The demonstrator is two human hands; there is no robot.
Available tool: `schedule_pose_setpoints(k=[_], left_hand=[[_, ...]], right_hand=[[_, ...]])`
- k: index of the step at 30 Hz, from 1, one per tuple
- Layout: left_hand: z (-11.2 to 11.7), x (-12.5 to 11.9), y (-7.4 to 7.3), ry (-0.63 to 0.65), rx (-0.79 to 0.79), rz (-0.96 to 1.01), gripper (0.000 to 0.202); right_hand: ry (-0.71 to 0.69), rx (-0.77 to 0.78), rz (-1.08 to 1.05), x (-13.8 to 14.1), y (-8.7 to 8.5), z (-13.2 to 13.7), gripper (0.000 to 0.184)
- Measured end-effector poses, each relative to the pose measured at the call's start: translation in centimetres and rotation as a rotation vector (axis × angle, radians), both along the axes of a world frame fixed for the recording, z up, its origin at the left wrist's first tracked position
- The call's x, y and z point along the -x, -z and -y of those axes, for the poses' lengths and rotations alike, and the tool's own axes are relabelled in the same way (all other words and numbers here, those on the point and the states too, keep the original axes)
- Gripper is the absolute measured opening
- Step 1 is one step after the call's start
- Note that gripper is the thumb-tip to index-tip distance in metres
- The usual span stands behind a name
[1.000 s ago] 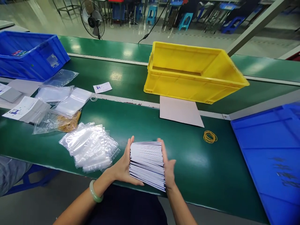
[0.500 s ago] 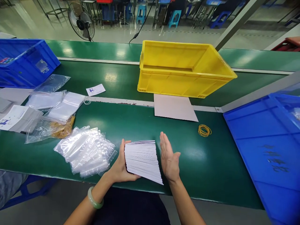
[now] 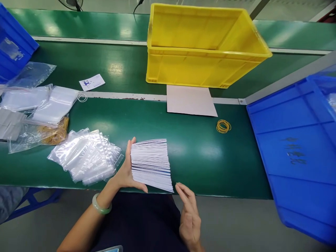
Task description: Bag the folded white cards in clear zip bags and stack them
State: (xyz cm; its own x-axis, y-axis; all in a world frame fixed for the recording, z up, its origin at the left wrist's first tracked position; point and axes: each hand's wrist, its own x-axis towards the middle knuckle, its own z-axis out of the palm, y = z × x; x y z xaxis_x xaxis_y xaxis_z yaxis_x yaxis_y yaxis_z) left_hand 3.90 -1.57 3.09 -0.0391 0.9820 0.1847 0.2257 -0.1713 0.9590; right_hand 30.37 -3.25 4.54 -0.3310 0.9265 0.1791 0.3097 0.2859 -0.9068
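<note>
A thick stack of white cards or folded leaflets (image 3: 151, 164) stands at the table's front edge with its edges facing up, fanned wider on the right. My left hand (image 3: 128, 171) cups its left end, fingers at the far side and thumb along the near side. A pale green bangle is on that wrist. My right hand (image 3: 189, 213) is open and holds nothing; its stretched fingers point at the stack's near right corner, just apart from it. Left of the stack lies a pile of clear zip bags (image 3: 85, 155).
A yellow bin (image 3: 210, 66) stands at the back on a white sheet (image 3: 190, 101). Rubber bands (image 3: 223, 126) lie to the right, near a blue bin (image 3: 294, 150). At left are packed plastic bags (image 3: 55, 105), a printed card (image 3: 91, 82) and another blue bin (image 3: 15, 45).
My right hand has drawn back from the stack's right side toward me, below the table edge. My left hand still holds the stack. The view has tilted downward.
</note>
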Motion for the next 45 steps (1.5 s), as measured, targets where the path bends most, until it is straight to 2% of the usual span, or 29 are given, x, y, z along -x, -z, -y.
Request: schedule_pose_setpoints(k=[7, 18, 23, 29, 39, 45], left_hand=[[-0.1, 0.0, 0.0, 0.001, 0.001, 0.014, 0.149], [0.0, 0.2, 0.1, -0.005, 0.008, -0.005, 0.154], [0.0, 0.2, 0.1, -0.002, 0.005, -0.007, 0.154], [0.0, 0.2, 0.2, -0.009, 0.015, -0.014, 0.155], [0.0, 0.1, 0.2, -0.003, -0.012, -0.014, 0.149], [0.0, 0.1, 0.3, -0.009, -0.009, -0.041, 0.154]], right_hand=[[0.006, -0.086, 0.013, 0.2, -0.2, -0.1, 0.043], [0.001, -0.046, -0.056, 1.2, -0.2, 0.5, 0.03], [0.051, -0.034, -0.045, 1.6, -0.3, 0.5, 0.035], [0.088, -0.021, -0.012, 2.3, -1.4, -0.8, 0.019], [0.085, -0.137, 0.037, 2.7, -1.8, -2.7, 0.007], [0.093, -0.242, 0.069, 2.8, -2.0, -3.1, 0.009]])
